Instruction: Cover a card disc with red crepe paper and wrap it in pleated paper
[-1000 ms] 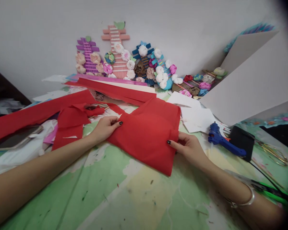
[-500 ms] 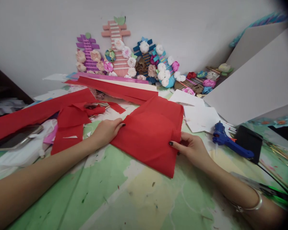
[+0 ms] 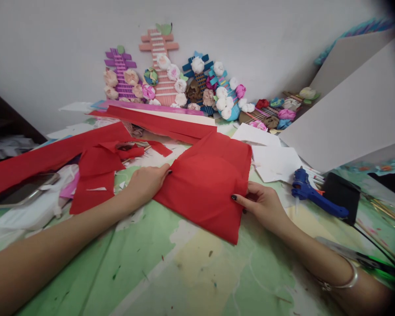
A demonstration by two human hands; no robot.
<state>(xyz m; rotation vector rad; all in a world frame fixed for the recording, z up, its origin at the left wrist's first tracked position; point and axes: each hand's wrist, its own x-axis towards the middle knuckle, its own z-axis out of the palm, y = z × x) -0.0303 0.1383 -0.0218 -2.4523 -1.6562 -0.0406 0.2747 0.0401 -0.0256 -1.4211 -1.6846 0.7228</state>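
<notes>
A folded sheet of red crepe paper [image 3: 207, 184] lies on the green table [image 3: 158, 267] in front of me. My left hand [image 3: 146, 182] pinches its left edge, fingers curled around the fold. Thumb on top, my right hand [image 3: 261, 204] grips the right edge. Both hands hold the same sheet flat between them.
More red paper strips [image 3: 52, 156] and scraps [image 3: 97, 175] lie to the left, over a phone [image 3: 21, 188]. A blue glue gun [image 3: 307, 191], a black box [image 3: 340, 195] and white paper [image 3: 273, 162] sit right. Paper flower crafts [image 3: 181, 83] lean on the wall; white boards [image 3: 352, 105] stand at right.
My left hand has slid slightly along the sheet's left edge and its fingertips have tucked in. The right hand and the sheet have barely moved.
</notes>
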